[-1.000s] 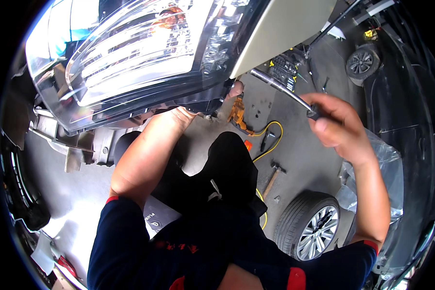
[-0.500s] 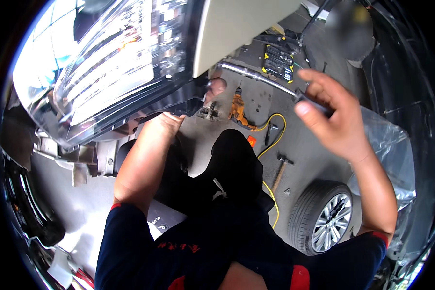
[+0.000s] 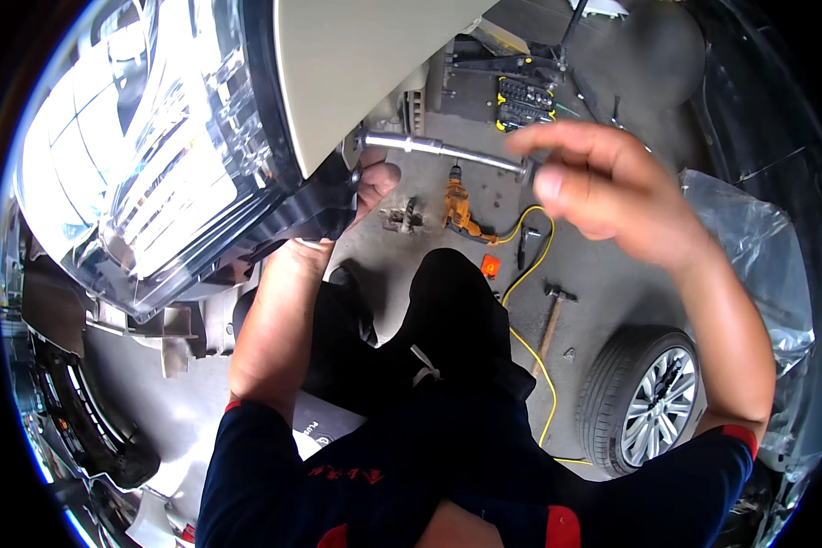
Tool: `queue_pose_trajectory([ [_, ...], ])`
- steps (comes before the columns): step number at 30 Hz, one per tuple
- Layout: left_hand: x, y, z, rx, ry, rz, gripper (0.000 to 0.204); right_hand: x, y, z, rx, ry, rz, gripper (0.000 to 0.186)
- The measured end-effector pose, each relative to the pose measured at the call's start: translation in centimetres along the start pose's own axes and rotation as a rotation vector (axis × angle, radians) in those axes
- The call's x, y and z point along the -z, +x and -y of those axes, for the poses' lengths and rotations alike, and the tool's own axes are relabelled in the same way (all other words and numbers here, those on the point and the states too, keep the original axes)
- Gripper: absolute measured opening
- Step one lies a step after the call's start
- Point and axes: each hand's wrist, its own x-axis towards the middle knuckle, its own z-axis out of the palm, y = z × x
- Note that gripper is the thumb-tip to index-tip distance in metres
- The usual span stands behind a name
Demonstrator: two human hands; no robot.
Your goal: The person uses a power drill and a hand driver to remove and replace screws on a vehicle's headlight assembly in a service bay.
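Observation:
A large clear car headlight in a black housing fills the upper left, beside a beige body panel. My left hand reaches under the housing's lower corner and is closed around it; its palm is hidden behind the black plastic. From that corner a chrome-shafted socket driver runs out to the right. My right hand is at the driver's dark handle, thumb on the near side and forefinger stretched over it. Most of the handle is hidden behind this hand.
On the grey floor lie an orange drill with a yellow cord, a hammer, an open socket set and a small orange-red item. A wheel lies right, near plastic sheeting. Removed car parts are at left.
The headlight and driver now appear further left as the view shifts. My right hand has turned about the handle, its forefinger straighter, covering more of it. My left hand keeps its place under the corner.

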Motion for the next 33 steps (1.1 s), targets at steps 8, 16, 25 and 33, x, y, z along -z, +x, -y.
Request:
queue_pose_trajectory([
  [8, -0.2, 0.3, 0.2, -0.027, 0.051, 0.013, 0.012, 1.1, 0.1, -2.7, 0.610, -0.633, -0.202, 0.037],
  [16, -0.6, 0.5, 0.5, -0.021, 0.035, -0.108, 0.014, 0.3, -0.4, -1.5, 0.476, -0.403, -0.093, 0.036],
  [25, 0.6, 0.1, -0.2, -0.024, -0.020, -0.025, 0.018, 0.9, 0.5, -1.8, 0.449, -0.412, -0.102, 0.030],
  [33, 7.1, -0.1, -2.0, -0.044, 0.025, -0.020, 0.024, -1.0, -0.4, -1.1, 0.858, -0.905, -0.354, 0.041],
])
